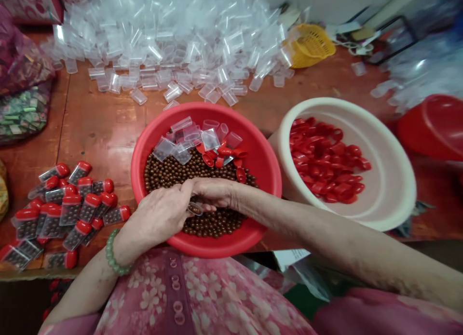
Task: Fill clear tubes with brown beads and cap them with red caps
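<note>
Both hands meet over a red basin (pixel 226 243) of small brown balls (pixel 170 173). My left hand (pixel 159 214), with a green bead bracelet at the wrist, is closed round a small clear container (pixel 196 208) whose open end shows brown balls inside. My right hand (pixel 211 190) touches the left at the fingers; its fingers are mostly hidden, with fingertips beside the container. Clear empty containers (pixel 181 154) and red caps (pixel 208 159) lie on the balls at the basin's back.
Filled, red-capped containers (pixel 70 209) lie at the left. A cream basin (pixel 394 200) of red caps (pixel 325 161) stands right, near a red container (pixel 434 127). Many clear containers (pixel 162 46) and a yellow basket (pixel 311 46) are behind.
</note>
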Motion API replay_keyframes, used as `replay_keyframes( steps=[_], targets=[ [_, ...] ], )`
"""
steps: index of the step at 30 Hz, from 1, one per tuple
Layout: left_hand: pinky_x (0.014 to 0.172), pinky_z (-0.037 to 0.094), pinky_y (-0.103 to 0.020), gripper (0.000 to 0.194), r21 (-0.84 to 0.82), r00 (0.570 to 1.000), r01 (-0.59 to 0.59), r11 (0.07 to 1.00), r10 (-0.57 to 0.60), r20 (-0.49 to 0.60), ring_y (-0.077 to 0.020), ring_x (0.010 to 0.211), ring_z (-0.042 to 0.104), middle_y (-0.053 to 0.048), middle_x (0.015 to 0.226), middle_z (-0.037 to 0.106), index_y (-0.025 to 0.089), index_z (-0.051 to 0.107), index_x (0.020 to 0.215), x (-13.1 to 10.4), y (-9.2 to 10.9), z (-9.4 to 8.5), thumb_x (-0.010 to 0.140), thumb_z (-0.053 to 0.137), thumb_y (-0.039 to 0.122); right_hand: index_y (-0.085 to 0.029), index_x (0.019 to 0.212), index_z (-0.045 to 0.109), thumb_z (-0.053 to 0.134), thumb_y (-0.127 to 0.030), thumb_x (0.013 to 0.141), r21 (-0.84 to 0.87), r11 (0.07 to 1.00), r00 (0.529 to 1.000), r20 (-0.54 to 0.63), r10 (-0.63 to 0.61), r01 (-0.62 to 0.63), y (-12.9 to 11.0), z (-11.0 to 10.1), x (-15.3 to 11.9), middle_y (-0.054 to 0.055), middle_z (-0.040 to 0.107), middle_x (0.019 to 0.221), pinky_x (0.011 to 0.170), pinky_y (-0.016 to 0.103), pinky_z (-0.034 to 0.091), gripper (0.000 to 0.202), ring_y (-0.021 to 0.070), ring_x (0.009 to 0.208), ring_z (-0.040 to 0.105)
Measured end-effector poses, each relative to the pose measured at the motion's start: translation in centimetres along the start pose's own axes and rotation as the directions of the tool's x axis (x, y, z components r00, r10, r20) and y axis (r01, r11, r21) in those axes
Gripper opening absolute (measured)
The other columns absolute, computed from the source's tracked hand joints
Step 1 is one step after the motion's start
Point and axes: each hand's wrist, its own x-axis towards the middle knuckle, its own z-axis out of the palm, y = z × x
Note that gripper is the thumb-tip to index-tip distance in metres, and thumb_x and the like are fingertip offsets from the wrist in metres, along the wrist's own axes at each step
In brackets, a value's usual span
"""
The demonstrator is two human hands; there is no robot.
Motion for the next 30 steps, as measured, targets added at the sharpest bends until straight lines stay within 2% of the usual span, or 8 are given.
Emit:
replay_keyframes(
  steps=[6, 10, 12, 14, 17, 20, 25, 30],
  targets=[
    [0.089, 0.049, -0.037, 0.045, -0.209, 0.997, -0.047, 0.977, 0.034, -0.063, -0.0234, 0.103, 0.065, -0.006, 0.113, 0.068, 0.027, 0.048, 0.135, 0.1, -0.4, -0.4, 0.091, 0.056, 0.031, -0.016, 0.054, 0.053, 0.050, -0.023, 0.070, 0.118, 0.987, 0.989, -0.114, -0.099, 0.113, 0.9, 1.1, -1.1, -0.003, 0.049, 0.039, 0.027, 0.016, 0.029, 0.017, 0.0055, 0.028, 0.037],
    [0.093, 0.047, -0.031, 0.026, -0.432, 0.986, -0.124, 0.893, 0.065, -0.151, -0.0186, 0.101, 0.065, -0.003, 0.108, 0.071, 0.024, 0.067, 0.114, 0.3, -0.7, -0.8, 0.090, 0.056, 0.022, -0.016, 0.061, 0.054, 0.051, -0.030, 0.078, 0.114, 0.972, 0.967, -0.177, -0.182, 0.204, 1.1, 1.2, -2.4, -0.004, 0.052, 0.047, 0.034, 0.017, 0.035, 0.022, 0.0064, 0.035, 0.044],
    [0.088, 0.048, -0.028, 0.020, -0.572, 0.982, -0.133, 0.809, 0.031, -0.184, -0.0169, 0.095, 0.066, -0.003, 0.102, 0.073, 0.021, 0.071, 0.103, 0.4, -0.9, -1.2, 0.089, 0.056, 0.021, -0.016, 0.071, 0.058, 0.050, -0.034, 0.084, -0.091, 0.954, 0.927, -0.225, -0.299, 0.286, 1.2, 1.0, -3.1, -0.001, 0.058, 0.057, 0.045, 0.021, 0.044, 0.024, 0.0098, 0.046, 0.054],
    [0.084, 0.049, -0.026, 0.020, -0.694, 0.982, -0.097, 0.713, -0.046, -0.185, -0.0164, 0.092, 0.067, -0.003, 0.099, 0.073, 0.018, 0.071, 0.102, 0.3, -1.1, -1.6, 0.088, 0.058, 0.022, -0.015, 0.083, 0.063, 0.048, -0.032, 0.089, -0.446, 0.831, 0.843, -0.255, -0.474, 0.332, 1.3, 0.7, -3.9, 0.005, 0.066, 0.076, 0.066, 0.028, 0.051, 0.023, 0.0154, 0.069, 0.063],
    [0.084, 0.050, -0.025, 0.021, -0.748, 0.978, -0.079, 0.659, -0.096, -0.188, -0.0164, 0.094, 0.067, -0.004, 0.099, 0.074, 0.016, 0.071, 0.103, -0.1, -1.1, -2.2, 0.085, 0.061, 0.022, -0.016, 0.094, 0.067, 0.048, -0.025, 0.092, -0.764, 0.608, 0.754, -0.266, -0.600, 0.215, 1.7, -0.1, -4.8, 0.009, 0.067, 0.098, 0.086, 0.034, 0.047, 0.021, 0.0201, 0.092, 0.063],
    [0.084, 0.050, -0.025, 0.020, -0.732, 0.975, -0.082, 0.676, -0.099, -0.201, -0.0161, 0.093, 0.067, -0.004, 0.100, 0.074, 0.016, 0.071, 0.100, -0.2, -0.8, -2.5, 0.083, 0.063, 0.023, -0.016, 0.093, 0.067, 0.051, -0.021, 0.093, -0.803, 0.595, 0.703, -0.405, -0.585, 0.032, 1.8, -1.5, -5.5, 0.008, 0.067, 0.094, 0.082, 0.029, 0.047, 0.018, 0.0183, 0.088, 0.064],
    [0.082, 0.051, -0.027, 0.023, -0.756, 0.960, -0.077, 0.650, -0.156, -0.232, -0.0158, 0.088, 0.067, -0.005, 0.095, 0.074, 0.016, 0.069, 0.102, 0.7, -0.8, -1.7, 0.082, 0.063, 0.024, -0.013, 0.104, 0.061, 0.053, -0.030, 0.093, -0.747, 0.546, 0.509, -0.662, -0.550, -0.380, 1.2, -3.1, -5.4, 0.013, 0.066, 0.104, 0.074, 0.032, 0.047, 0.022, 0.0251, 0.090, 0.066],
    [0.085, 0.052, -0.031, 0.040, -0.856, 0.945, -0.060, 0.513, -0.246, -0.214, -0.0159, 0.086, 0.068, -0.006, 0.096, 0.073, 0.015, 0.060, 0.115, 1.3, -0.9, -1.1, 0.077, 0.067, 0.023, -0.014, 0.109, 0.057, 0.046, -0.033, 0.094, -0.722, 0.475, 0.510, -0.692, -0.510, -0.504, 0.6, -2.9, -3.8, 0.016, 0.067, 0.108, 0.065, 0.032, 0.044, 0.026, 0.0276, 0.086, 0.068]
  ],
)
